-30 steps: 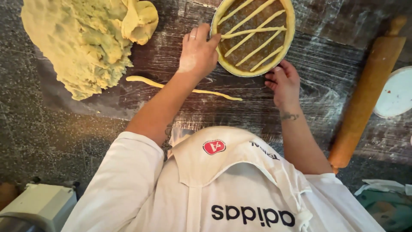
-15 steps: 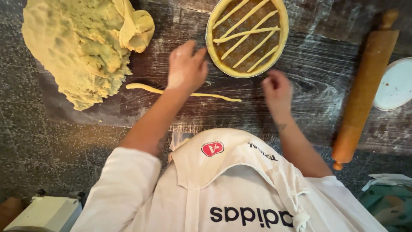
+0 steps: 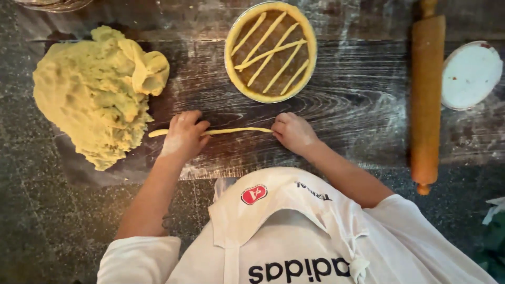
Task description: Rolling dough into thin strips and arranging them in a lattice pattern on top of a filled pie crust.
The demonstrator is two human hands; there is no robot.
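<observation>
Left hand: the left hand point(image 3: 184, 137) lies palm down, fingers loosely curled, pressing on the dough strip point(image 3: 236, 130) near its left end; a short tail pokes out beyond it.
Right hand: the right hand point(image 3: 294, 132) is curled narrowly over the strip's other end, fingertips on it.
Dough strip: thin, pale, stretched flat on the floured wooden desk point(image 3: 357, 115) between the two hands.
Beyond the hands: the lattice tart point(image 3: 271, 51), dark filling crossed by several dough strips, sits just past the right hand.
Left of the hands: a big heap of dough point(image 3: 94, 100), near the left hand.
Right of the hands: a wooden rolling pin point(image 3: 427, 100), well apart, with a round white lid point(image 3: 470, 74) beyond it.
Risk: to my eye the strip is thin enough that uneven pressure or a tug could snap it or leave it lumpy.
</observation>
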